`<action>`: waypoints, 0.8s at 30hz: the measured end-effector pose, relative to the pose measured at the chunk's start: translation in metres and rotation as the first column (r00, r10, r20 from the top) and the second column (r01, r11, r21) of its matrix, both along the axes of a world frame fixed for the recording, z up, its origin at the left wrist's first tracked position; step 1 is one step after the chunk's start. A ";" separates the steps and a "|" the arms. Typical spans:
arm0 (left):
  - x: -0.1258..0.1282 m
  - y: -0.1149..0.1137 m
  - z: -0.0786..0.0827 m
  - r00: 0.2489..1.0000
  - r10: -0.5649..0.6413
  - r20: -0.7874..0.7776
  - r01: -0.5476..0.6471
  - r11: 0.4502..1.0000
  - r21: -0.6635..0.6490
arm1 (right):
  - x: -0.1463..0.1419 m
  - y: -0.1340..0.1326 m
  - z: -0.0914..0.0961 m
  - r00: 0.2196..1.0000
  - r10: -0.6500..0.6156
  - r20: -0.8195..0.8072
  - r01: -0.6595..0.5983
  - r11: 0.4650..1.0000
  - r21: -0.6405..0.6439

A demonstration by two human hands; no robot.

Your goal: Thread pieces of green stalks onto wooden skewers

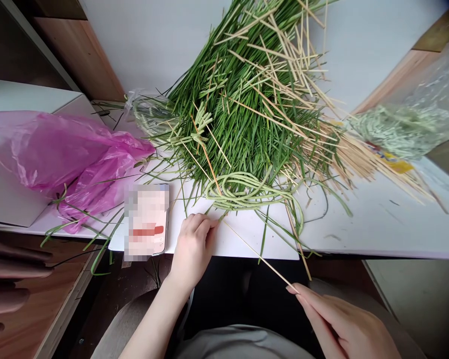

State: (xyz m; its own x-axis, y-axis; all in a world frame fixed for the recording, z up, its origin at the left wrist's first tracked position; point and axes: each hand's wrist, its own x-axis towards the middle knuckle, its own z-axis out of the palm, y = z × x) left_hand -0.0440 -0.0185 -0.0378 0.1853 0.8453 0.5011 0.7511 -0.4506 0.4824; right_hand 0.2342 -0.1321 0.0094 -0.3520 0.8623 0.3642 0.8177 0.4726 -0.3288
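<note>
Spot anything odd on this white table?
Yes: pale bare sticks lie crisscrossed at random over the heap of green blades, and a long pale green stem curls in a tangle just beyond the left hand. The screen of a phone is blurred out.

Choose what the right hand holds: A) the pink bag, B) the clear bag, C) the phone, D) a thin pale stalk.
D. The right hand pinches the end of a thin pale stalk, which slants up toward the green pile.
</note>
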 end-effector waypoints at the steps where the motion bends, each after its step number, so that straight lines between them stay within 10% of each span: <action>1: 0.000 0.000 0.000 1.000 0.000 0.000 0.000 1.000 0.000 | -0.001 0.000 0.000 1.000 -0.005 0.013 0.005 1.000 -0.005; 13: 0.000 0.002 0.000 1.000 -0.017 0.016 0.017 1.000 -0.003 | -0.018 0.021 0.020 0.976 -0.004 0.216 0.006 1.000 -0.008; 24: 0.002 -0.003 0.004 0.999 0.004 -0.033 -0.004 1.000 -0.027 | -0.025 0.013 -0.014 0.994 -0.089 0.062 0.087 0.996 0.034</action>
State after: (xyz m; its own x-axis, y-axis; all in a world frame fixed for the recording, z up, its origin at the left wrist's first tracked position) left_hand -0.0425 -0.0212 -0.0337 0.1979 0.8591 0.4720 0.7686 -0.4349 0.4692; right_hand 0.2087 -0.1189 -0.0042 -0.2981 0.8795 0.3709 0.8752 0.4069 -0.2615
